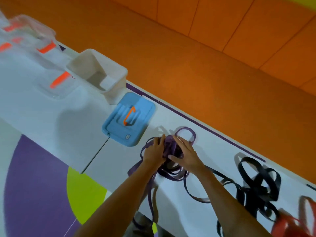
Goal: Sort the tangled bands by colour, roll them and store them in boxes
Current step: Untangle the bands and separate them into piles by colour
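Observation:
A tangle of purple bands [172, 175] lies on the white table [171, 120], with loops hanging over its near edge. My left hand [154, 151] and my right hand [185, 153] both grip a bunched wad of purple band between them. To the right lies a pile of black bands [259, 182]. Red bands [294, 223] show at the bottom right corner. An open white box [97, 74] stands at the back left, and a blue lid [128, 118] with an orange handle lies beside it.
Clear boxes with orange clips [29, 31] stand at the far left on the table. An orange wall [205, 57] runs behind the table. The floor below has purple and green patches [51, 194].

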Demonstrator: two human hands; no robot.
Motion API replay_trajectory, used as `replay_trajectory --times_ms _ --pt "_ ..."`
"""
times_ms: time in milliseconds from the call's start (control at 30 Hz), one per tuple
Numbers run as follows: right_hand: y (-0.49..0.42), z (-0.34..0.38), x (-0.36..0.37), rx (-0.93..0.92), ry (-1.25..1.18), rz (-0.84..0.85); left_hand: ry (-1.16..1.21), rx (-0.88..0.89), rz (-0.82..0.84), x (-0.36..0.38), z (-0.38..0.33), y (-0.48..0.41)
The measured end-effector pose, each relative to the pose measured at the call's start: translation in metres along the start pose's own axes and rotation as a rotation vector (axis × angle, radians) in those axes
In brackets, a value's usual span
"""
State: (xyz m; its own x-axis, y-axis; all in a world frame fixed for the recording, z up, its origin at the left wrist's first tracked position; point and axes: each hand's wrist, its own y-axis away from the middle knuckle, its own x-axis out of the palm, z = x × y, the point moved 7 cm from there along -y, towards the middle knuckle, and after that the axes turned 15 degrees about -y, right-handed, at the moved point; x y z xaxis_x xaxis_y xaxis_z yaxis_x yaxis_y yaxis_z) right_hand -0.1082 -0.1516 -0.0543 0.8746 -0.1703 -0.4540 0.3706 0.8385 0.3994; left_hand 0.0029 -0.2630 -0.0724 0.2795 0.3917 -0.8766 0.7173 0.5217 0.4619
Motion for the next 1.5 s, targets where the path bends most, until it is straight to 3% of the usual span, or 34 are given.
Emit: replay_trajectory --times_ms 100,200,333,400,567,633,900,1033,1233,1367,1500 --pt "-0.014 -0.012 0.008 0.072 0.197 0.068 0.061 -0.002 0.020 0.007 0.015 0.003" --pt "-0.024 -0.020 0.012 0.096 0.358 0.085 0.124 -0.002 -0.066 0.006 0.031 0.025" --pt "-0.031 -0.030 0.009 0.111 0.435 0.111 -0.057 -0.117 -0.150 0.015 0.051 0.065" --pt "-0.035 -0.034 0.007 0.077 0.533 0.194 -0.080 -0.218 -0.061 0.030 0.058 0.078" --pt "-0.042 -0.043 0.005 0.047 0.776 0.410 0.169 -0.383 0.203 0.077 0.055 0.105" --pt "-0.046 -0.045 0.004 0.016 0.857 0.439 0.163 -0.431 0.273 0.094 0.050 0.119" --pt "-0.034 -0.052 -0.001 -0.168 0.999 0.367 0.056 -0.522 0.209 0.135 0.017 0.168" --pt "-0.027 -0.045 -0.004 -0.171 0.901 0.276 0.072 -0.572 0.132 0.129 0.013 0.166" --pt "-0.015 -0.045 -0.003 -0.048 0.254 0.185 0.104 -0.536 0.014 0.124 0.013 0.165" --pt "-0.004 -0.038 -0.004 -0.027 0.017 0.012 0.264 -0.579 -0.129 0.110 0.017 0.167" --pt "0.006 -0.039 -0.008 0.061 -0.201 -0.039 0.524 -0.574 -0.207 0.099 0.027 0.164"
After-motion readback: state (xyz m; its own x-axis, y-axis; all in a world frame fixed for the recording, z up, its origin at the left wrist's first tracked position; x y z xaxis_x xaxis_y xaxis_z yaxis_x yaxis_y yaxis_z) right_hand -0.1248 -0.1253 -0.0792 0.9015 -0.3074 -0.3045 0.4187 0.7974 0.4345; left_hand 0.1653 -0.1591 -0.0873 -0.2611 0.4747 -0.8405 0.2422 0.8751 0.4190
